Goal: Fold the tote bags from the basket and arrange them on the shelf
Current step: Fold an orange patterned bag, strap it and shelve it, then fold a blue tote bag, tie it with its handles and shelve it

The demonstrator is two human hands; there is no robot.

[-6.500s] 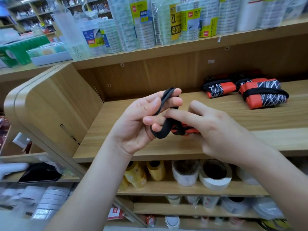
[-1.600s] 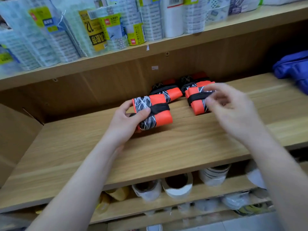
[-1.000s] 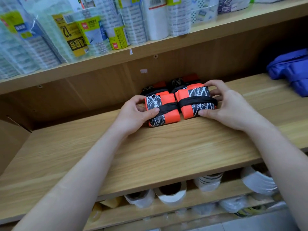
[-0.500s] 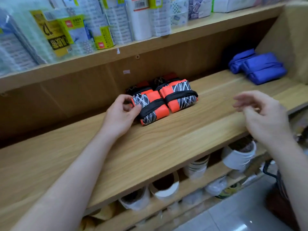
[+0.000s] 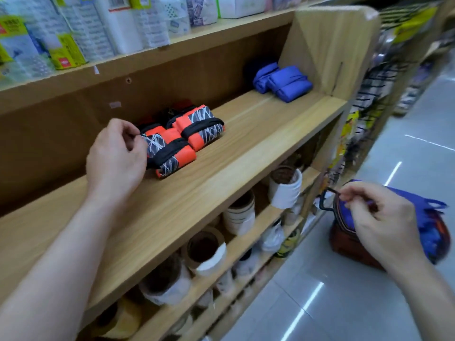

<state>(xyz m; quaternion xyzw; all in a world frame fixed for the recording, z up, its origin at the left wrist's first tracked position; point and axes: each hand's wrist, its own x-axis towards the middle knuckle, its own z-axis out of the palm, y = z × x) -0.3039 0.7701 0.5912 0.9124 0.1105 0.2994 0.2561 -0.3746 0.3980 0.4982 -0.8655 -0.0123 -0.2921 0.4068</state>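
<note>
Here we stand at a wooden shelf [image 5: 221,183] in a shop aisle with a grey shiny floor [image 5: 344,291]. Folded orange tote bags [image 5: 172,148] lie on its middle, folded blue bags [image 5: 283,82] at its right end. Our left hand [image 5: 115,158] curls its fingers at the front orange bag's corner; whether it grips, we cannot tell. Our right hand [image 5: 379,222] pinches a blue tote bag [image 5: 430,232] in the basket [image 5: 349,244] on the floor.

light: bright, even | glare: white streaks on floor [image 5: 344,303] | shadow: dark along back edge of shelf [image 5: 160,217] | blur: right edge and lower rolls [image 5: 206,252] smeared | distortion: wide-angle bowing at borders
</note>
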